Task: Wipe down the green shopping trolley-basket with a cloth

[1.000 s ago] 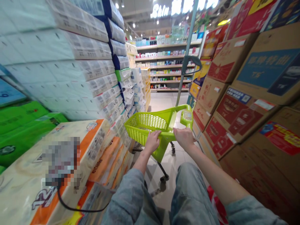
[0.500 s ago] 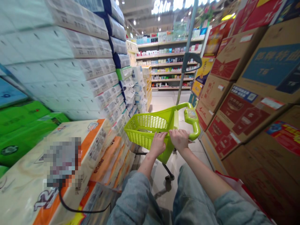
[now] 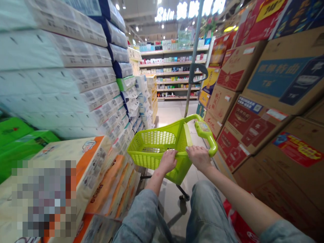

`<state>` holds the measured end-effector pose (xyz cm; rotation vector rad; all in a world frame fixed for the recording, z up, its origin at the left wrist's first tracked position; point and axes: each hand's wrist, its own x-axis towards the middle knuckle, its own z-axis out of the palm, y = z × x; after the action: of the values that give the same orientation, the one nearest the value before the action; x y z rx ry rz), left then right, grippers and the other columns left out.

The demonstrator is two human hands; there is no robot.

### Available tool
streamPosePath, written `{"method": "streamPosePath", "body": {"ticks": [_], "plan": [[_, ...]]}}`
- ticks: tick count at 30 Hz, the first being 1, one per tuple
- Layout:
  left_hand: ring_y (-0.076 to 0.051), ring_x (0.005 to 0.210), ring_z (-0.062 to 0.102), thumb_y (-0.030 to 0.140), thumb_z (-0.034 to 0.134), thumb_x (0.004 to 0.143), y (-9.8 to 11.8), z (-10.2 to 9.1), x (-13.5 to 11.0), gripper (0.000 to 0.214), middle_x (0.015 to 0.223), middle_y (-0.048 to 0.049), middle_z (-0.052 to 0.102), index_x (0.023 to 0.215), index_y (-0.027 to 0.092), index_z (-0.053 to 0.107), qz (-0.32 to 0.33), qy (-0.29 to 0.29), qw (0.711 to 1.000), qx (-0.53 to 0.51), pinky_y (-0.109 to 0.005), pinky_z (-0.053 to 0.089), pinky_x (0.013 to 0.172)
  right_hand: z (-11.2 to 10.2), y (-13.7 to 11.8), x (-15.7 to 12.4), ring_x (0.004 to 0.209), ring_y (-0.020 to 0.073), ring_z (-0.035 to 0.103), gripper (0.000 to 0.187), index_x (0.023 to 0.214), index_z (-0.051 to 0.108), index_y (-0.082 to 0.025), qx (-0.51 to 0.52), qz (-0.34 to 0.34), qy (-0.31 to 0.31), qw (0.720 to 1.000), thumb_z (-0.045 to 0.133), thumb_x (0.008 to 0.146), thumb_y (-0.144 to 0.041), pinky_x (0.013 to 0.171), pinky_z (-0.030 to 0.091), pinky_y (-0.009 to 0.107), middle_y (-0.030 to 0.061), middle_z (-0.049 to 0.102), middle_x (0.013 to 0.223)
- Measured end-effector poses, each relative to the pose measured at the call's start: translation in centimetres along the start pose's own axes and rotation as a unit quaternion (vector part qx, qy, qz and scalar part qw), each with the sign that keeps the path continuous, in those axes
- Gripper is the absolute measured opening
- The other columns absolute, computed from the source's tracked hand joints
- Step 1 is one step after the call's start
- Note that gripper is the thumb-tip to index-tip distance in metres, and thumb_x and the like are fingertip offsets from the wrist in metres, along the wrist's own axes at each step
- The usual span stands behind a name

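A lime-green shopping cart [image 3: 149, 158] with a perforated basket stands in front of me, turned sideways in the aisle. Over the basket's near rim my left hand [image 3: 168, 161] is closed, fingers curled on the edge. My right hand [image 3: 198, 157] wraps round the near side of the cart's frame, close to where the thick curved handle [image 3: 211, 143] joins it. Through the holes the part of the basket I can see shows floor tiles. Below, a dark leg with a caster [image 3: 186, 196] rests on the floor.
Stacked tissue packs [image 3: 96, 76] rise on the left, with orange-and-cream packs [image 3: 106, 189] lower and nearer. Cardboard cartons [image 3: 263, 125] line the right side. A grey pole [image 3: 193, 50] with a loop handle stands beyond the cart. Stocked shelves [image 3: 174, 63] cross the far end.
The view has shifted, so shelves and cartons sit further left. My hands are slightly wider apart on the cart, and the cart appears a little lower and turned slightly. Both hands keep their hold.
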<state>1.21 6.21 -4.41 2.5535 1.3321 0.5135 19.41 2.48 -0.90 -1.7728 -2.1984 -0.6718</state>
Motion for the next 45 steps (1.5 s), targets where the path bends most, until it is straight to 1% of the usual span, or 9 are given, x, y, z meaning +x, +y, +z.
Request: {"method": "streamPosePath", "body": {"ticks": [8,10,12,15,20,25,30,38,45], "plan": [[-0.025,0.11,0.05,0.017,0.047,0.076,1.2,0.5,0.5,0.047,0.117,-0.0079,0.06,0.123,0.02,0.05,0.019,-0.036,0.999,-0.015,-0.04,0.038,0.096,-1.6,2.4,4.2,0.073,0.0221,0.067,0.044,0.084,0.067,-0.015,0.068,0.179,-0.211,0.959,0.029,0.098,-0.032,0.059,0.038,0.029,0.0131,0.07,0.078],[-0.024,0.11,0.051,0.017,0.047,0.076,1.3,0.5,0.7,0.048,0.118,-0.0077,0.059,0.123,0.021,0.05,0.019,-0.046,0.999,-0.021,-0.04,0.039,0.095,-2.3,3.4,5.7,0.075,0.0213,0.067,0.048,0.085,0.067,-0.016,0.086,0.231,-0.209,0.946,0.026,0.098,-0.037,0.061,0.04,0.029,0.0125,0.07,0.08],[-0.024,0.11,0.051,0.017,0.048,0.075,1.5,0.5,0.8,0.048,0.118,-0.0074,0.059,0.123,0.021,0.049,0.019,-0.048,0.998,-0.025,-0.04,0.039,0.095,-2.9,4.3,6.9,0.078,0.02,0.066,0.052,0.096,0.064,-0.016,0.09,0.261,-0.148,0.95,0.019,0.1,-0.04,0.066,0.042,0.029,0.0124,0.069,0.086],[-0.025,0.109,0.051,0.018,0.049,0.075,1.9,0.7,0.8,0.047,0.117,-0.0075,0.06,0.122,0.02,0.05,0.015,-0.039,0.999,-0.025,-0.04,0.039,0.095,-2.5,4.7,7.6,0.094,0.0205,0.063,0.049,0.116,0.055,-0.013,0.097,0.215,-0.09,0.968,0.017,0.1,-0.04,0.077,0.042,0.03,0.015,0.065,0.106],[-0.025,0.107,0.052,0.018,0.048,0.076,2.6,1.1,0.4,0.045,0.114,-0.0075,0.06,0.121,0.019,0.05,0.015,-0.02,0.999,-0.025,-0.04,0.039,0.094,1.4,3.6,6.7,0.127,0.0319,0.044,0.056,0.14,0.03,-0.001,0.13,0.146,-0.295,0.935,0.04,0.095,-0.031,0.093,0.039,0.036,0.0317,0.038,0.141],[-0.025,0.107,0.051,0.018,0.049,0.075,3.0,1.3,0.1,0.046,0.115,-0.0073,0.06,0.121,0.019,0.05,0.011,-0.012,1.0,-0.026,-0.041,0.039,0.094,3.6,3.2,7.4,0.12,0.0371,0.051,0.065,0.143,0.013,0.01,0.141,0.198,-0.309,0.92,0.033,0.094,-0.028,0.088,0.044,0.044,0.0406,0.041,0.131],[-0.025,0.106,0.05,0.019,0.05,0.074,3.1,1.7,0.3,0.046,0.116,-0.0074,0.06,0.12,0.019,0.05,0.006,-0.015,0.999,-0.03,-0.04,0.038,0.093,4.9,3.6,9.2,0.118,0.0346,0.055,0.065,0.143,0.01,0.014,0.151,0.224,-0.303,0.914,0.029,0.094,-0.025,0.09,0.045,0.044,0.0406,0.044,0.128],[-0.023,0.102,0.052,0.027,0.05,0.084,3.2,2.2,0.7,0.032,0.108,-0.0053,0.061,0.116,0.02,0.051,0.015,0.002,0.999,-0.04,-0.037,0.038,0.091,7.0,4.8,13.1,0.127,0.0317,0.047,0.064,0.146,0.009,0.006,0.162,0.239,-0.32,0.903,0.029,0.093,-0.023,0.097,0.041,0.043,0.0339,0.039,0.139],[-0.019,0.095,0.054,0.04,0.039,0.095,2.9,2.0,2.2,0.026,0.1,-0.0039,0.062,0.104,0.021,0.055,0.005,-0.009,1.0,-0.027,-0.032,0.04,0.082,8.5,6.0,15.6,0.127,0.0321,0.046,0.065,0.149,0.007,-0.003,0.176,0.202,-0.32,0.909,0.028,0.094,-0.031,0.099,0.039,0.043,0.0275,0.038,0.143]]}}
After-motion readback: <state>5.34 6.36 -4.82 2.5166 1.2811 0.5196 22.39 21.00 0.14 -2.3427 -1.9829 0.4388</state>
